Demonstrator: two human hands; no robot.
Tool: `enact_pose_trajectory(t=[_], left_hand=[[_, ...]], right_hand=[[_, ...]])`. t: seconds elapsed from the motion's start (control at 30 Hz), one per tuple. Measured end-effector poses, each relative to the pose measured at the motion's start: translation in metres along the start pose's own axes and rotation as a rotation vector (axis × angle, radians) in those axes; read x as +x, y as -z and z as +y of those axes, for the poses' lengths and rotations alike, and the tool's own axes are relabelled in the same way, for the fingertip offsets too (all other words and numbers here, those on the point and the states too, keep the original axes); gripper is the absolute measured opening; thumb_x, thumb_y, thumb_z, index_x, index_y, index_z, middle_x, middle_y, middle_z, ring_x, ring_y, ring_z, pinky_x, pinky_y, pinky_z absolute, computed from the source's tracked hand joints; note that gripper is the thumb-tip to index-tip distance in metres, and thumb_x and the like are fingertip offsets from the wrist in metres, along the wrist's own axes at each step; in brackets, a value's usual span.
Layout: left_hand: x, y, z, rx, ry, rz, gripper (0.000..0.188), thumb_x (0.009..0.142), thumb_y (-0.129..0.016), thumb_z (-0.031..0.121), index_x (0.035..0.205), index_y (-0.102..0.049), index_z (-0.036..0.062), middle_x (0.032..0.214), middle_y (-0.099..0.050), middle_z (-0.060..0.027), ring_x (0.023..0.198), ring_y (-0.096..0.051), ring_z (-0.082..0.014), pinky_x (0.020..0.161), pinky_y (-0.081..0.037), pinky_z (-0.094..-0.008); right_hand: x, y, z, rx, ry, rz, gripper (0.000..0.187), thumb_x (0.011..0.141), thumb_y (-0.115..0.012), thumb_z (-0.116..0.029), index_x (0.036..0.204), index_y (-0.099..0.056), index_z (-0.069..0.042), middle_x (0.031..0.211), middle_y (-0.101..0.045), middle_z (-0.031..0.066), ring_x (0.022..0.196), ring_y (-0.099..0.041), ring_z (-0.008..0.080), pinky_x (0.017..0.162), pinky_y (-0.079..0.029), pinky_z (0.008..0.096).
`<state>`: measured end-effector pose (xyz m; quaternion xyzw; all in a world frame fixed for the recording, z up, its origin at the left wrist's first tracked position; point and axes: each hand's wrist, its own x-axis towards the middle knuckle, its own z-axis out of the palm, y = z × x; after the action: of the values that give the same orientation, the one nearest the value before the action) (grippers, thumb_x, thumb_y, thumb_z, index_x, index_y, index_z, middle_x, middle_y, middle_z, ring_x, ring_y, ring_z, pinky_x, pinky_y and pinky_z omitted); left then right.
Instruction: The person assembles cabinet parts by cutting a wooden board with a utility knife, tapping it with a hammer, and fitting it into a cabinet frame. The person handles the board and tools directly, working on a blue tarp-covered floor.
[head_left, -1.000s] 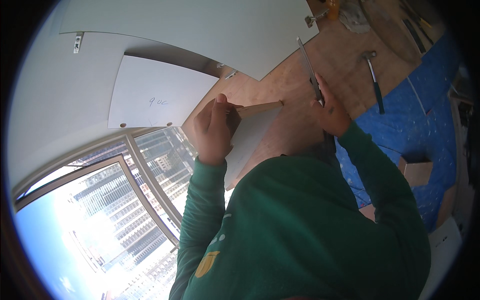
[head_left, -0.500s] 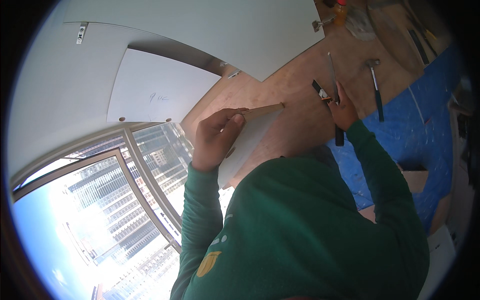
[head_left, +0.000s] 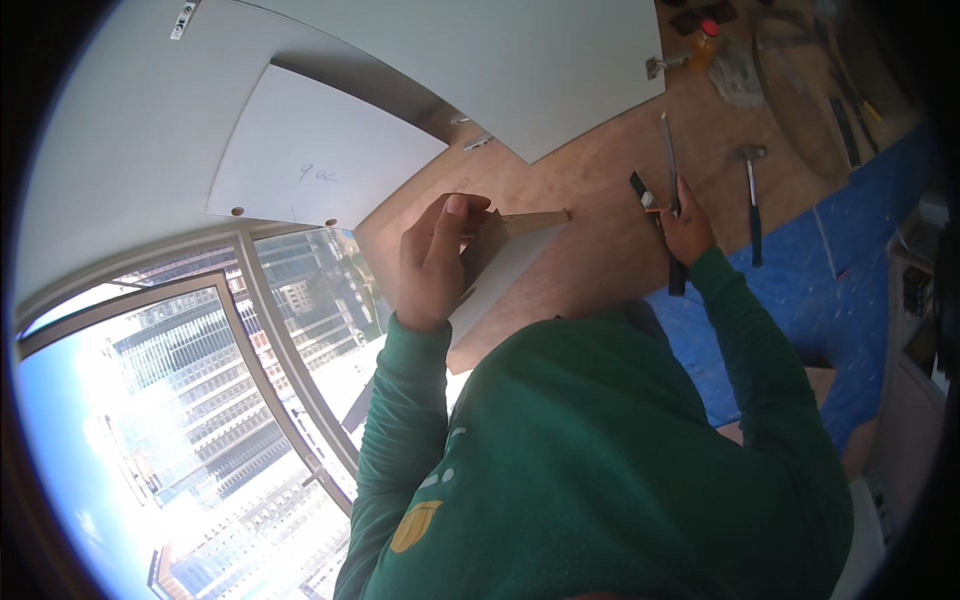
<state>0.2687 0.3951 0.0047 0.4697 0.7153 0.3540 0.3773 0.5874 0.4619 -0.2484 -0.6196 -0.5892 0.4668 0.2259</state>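
A thin white panel (head_left: 515, 262) with a bare wood-coloured edge stands tilted in front of my body. My left hand (head_left: 432, 258) is curled at its left upper end, the fingers bent against the panel and the thumb raised off the edge. Whether the fingertips press on it is partly hidden. My right hand (head_left: 688, 230) is closed around a long, narrow-bladed tool (head_left: 669, 150) with a black handle; it may be a file or chisel, lying along the wooden surface. A short black-and-white object, perhaps a utility knife (head_left: 642, 188), is just left of my right fingers.
A claw hammer (head_left: 754, 210) lies right of my right hand, across the wooden board (head_left: 600, 150) and blue sheeting (head_left: 790, 270). Large white panels with hinges (head_left: 655, 67) fill the far side. A bottle with a red cap (head_left: 703, 45) stands far right. A window (head_left: 230, 290) is at left.
My left thumb has lifted off the panel's edge, and that hand has turned and risen a little. My right hand stays at the long tool. The whole view has shifted slightly.
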Motion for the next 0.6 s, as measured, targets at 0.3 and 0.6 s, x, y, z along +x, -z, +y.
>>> enact_pose_trajectory(t=[0.3,0.6], left_hand=[[-0.003,-0.011,0.011,0.381,-0.174,-0.017,0.025,0.103,-0.069,0.025,0.106,-0.076,0.0009,0.083,-0.074,-0.0119,0.071,-0.068,-0.0219,0.068,-0.053,-0.0348],[-0.001,-0.009,0.010,0.292,-0.125,-0.062,0.035,0.106,-0.065,0.031,0.087,-0.072,0.0018,0.071,-0.066,-0.0135,0.063,-0.064,-0.0268,0.062,-0.050,-0.0400]], right_hand=[[0.003,0.001,0.006,-0.016,-0.036,-0.066,0.073,0.098,-0.056,-0.012,0.165,-0.029,0.002,0.149,-0.057,0.0321,0.136,-0.059,0.0424,0.114,-0.047,0.0430],[0.062,0.008,0.060,-0.301,0.029,0.179,0.073,0.098,-0.053,-0.010,0.166,-0.027,0.000,0.139,-0.056,0.0290,0.123,-0.062,0.0450,0.105,-0.052,0.0480]])
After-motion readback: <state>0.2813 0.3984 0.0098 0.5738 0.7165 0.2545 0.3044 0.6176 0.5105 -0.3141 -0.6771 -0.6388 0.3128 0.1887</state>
